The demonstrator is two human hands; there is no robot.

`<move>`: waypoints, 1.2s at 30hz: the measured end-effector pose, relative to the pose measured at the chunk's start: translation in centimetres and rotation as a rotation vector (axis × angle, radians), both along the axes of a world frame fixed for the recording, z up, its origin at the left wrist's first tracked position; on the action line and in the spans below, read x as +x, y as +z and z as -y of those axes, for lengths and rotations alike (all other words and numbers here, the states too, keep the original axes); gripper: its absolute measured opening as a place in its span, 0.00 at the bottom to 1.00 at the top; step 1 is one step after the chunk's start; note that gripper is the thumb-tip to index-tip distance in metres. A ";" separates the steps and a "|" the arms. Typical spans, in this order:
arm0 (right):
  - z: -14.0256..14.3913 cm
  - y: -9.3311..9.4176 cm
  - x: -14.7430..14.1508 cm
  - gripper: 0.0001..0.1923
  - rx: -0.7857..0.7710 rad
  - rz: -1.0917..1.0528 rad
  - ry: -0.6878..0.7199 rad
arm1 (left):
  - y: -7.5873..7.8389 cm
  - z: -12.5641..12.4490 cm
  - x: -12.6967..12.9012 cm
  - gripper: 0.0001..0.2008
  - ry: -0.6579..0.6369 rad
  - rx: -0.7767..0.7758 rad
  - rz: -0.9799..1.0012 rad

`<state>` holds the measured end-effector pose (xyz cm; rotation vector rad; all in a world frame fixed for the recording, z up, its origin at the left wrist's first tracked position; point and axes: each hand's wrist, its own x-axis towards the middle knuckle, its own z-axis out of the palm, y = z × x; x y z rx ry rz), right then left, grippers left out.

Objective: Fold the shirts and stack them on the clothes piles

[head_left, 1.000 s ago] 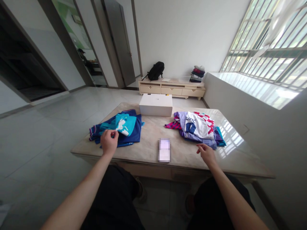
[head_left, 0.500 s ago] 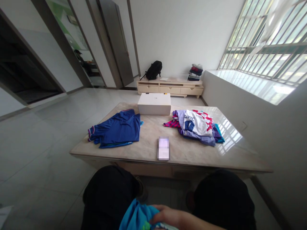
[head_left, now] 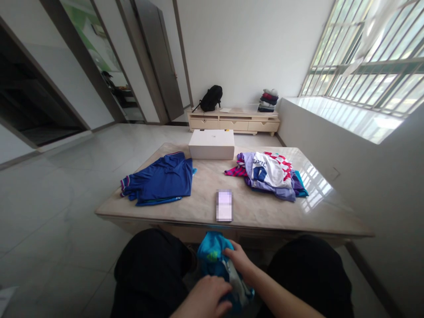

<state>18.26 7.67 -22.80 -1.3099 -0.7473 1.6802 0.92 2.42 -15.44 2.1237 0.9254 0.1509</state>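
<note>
Between my knees [head_left: 149, 265], just below the near edge of the counter [head_left: 271, 214], I have the bright blue cloth [head_left: 213, 245], which is bunched into loose creases, with a small green mark and a pale part showing on it. My right hand [head_left: 241, 261] is grasping it at its right side, with the fingertips pressed on the material. My left hand [head_left: 208, 292] is over its lower part with bent fingers; they seem to touch the cloth, but whether they pinch it, I cannot tell. As I judge it, the step in hand is to get this one loose piece properly between two hands. The next move, I think, calls for the left fingers to find a clear edge while the right ones do not let go, because so soft a fabric may slip or twist easily. On the counter, the dark blue clothes [head_left: 165, 179] lie at the left and a mixed pile of clothes [head_left: 271, 172] at the right, with a blurred rectangular object [head_left: 225, 206] near the front edge between them, and a white box [head_left: 212, 151] farther back.
</note>
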 end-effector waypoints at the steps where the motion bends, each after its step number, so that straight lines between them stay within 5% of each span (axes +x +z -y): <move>1: -0.2 0.2 0.2 0.17 0.008 -0.009 -0.008 | 1.4 -1.3 -0.9 0.12 0.092 0.014 0.006; 4: -0.2 1.0 0.4 0.18 0.021 -0.061 0.011 | 3.8 -5.5 -3.1 0.12 0.381 0.045 0.052; 8: 0.4 1.3 -0.3 0.24 0.016 -0.130 0.060 | 2.4 -8.0 -4.2 0.24 0.597 0.057 0.043; 12: 0.8 0.7 -0.8 0.24 0.029 -0.136 0.056 | 1.2 -6.7 -3.3 0.14 0.571 0.009 0.082; 18: 0.9 0.0 -0.8 0.26 0.037 -0.102 0.061 | 2.2 -5.4 -1.8 0.08 0.544 0.006 0.181; 25: 1.2 0.5 -1.0 0.27 0.082 -0.092 0.114 | 0.4 -5.5 -1.9 0.32 0.641 -0.040 0.216; 31: 1.4 0.2 -0.6 0.31 0.103 0.028 0.166 | 1.1 -5.7 -1.9 0.14 0.638 0.013 0.257; 36: 1.1 0.3 -0.2 0.39 0.062 0.161 0.195 | 1.8 -5.6 -1.9 0.13 0.669 0.089 0.351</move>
